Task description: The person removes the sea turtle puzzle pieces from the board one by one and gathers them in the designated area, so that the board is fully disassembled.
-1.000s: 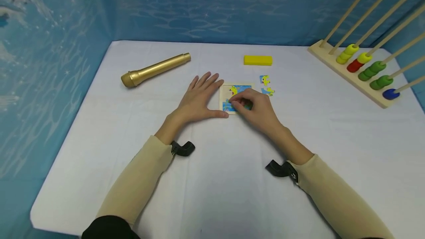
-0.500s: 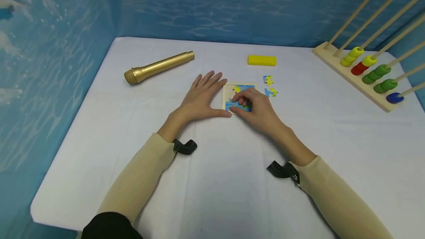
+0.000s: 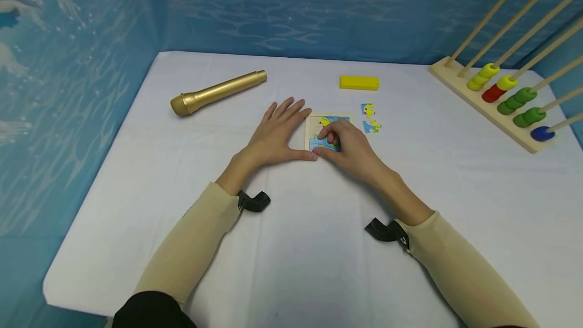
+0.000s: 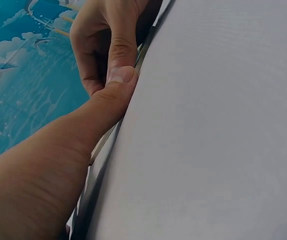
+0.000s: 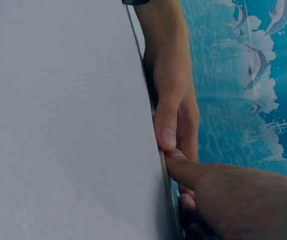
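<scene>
A small square jigsaw puzzle in a pale wooden frame (image 3: pixel 310 128) lies on the white table, showing blue and yellow picture parts. My left hand (image 3: pixel 275 138) lies flat with fingers spread along the frame's left side, its thumb at the near edge. Over the puzzle, my right hand (image 3: pixel 354 148) has its thumb and forefinger bent and apart, touching the lower-left piece (image 3: pixel 315 142); part of the puzzle is hidden beneath it. Both thumbs meet at the frame's edge in the wrist views. Two loose puzzle pieces, an upper one (image 3: pixel 368 110) and a lower one (image 3: pixel 372 126), lie right of the frame.
A gold microphone-shaped tube (image 3: pixel 218 92) lies at the back left. Behind the puzzle is a yellow block (image 3: pixel 359 83). A wooden bead abacus (image 3: pixel 483 103) with upright rods stands at the back right. Blue sea-patterned cloth (image 3: pixel 291 14) surrounds the table.
My right thumb and forefinger have spread from a pinch over the lower-left part of the puzzle, and the thumb has slid toward the near edge. My left hand stays beside the frame.
</scene>
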{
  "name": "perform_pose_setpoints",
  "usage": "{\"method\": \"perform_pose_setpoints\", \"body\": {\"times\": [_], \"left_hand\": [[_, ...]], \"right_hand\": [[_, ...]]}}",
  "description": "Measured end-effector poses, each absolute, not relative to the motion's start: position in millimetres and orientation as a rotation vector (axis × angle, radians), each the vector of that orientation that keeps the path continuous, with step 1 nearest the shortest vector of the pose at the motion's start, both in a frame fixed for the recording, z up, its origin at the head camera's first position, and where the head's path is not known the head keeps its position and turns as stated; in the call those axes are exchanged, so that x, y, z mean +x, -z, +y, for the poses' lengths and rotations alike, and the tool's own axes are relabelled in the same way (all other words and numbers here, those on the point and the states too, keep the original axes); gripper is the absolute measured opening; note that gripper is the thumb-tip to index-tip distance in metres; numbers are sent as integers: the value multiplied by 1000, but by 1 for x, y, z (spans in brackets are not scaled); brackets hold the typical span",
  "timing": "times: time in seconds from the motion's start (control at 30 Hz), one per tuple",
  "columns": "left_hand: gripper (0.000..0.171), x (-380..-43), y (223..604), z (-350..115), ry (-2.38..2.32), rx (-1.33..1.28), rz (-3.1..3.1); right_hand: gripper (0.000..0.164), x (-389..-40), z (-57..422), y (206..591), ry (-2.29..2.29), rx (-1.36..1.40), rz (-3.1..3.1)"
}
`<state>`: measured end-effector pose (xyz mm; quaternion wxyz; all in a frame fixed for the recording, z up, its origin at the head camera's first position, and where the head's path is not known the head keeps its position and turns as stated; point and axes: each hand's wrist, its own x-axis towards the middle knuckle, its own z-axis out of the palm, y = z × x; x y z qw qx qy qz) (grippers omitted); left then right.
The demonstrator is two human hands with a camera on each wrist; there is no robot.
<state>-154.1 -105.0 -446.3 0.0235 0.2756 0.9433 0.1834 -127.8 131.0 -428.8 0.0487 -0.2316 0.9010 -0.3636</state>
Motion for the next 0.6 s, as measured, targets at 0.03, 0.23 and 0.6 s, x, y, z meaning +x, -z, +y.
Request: {"method": "perform_pose_setpoints", "body": {"times": [0.03,0.23,0.6], "left_hand": [[112,-154,446,-105,-568,853,2920],[111,-154,446,-105,-581,857,2921],[111,-155,448,-106,-603,861,2915]], "right_hand": [[30,-128,131,429,1111,-709,2748],[31,-127,131,432,1168,-740,2754],[14,-126,134,440,1464,-696,2703]]}}
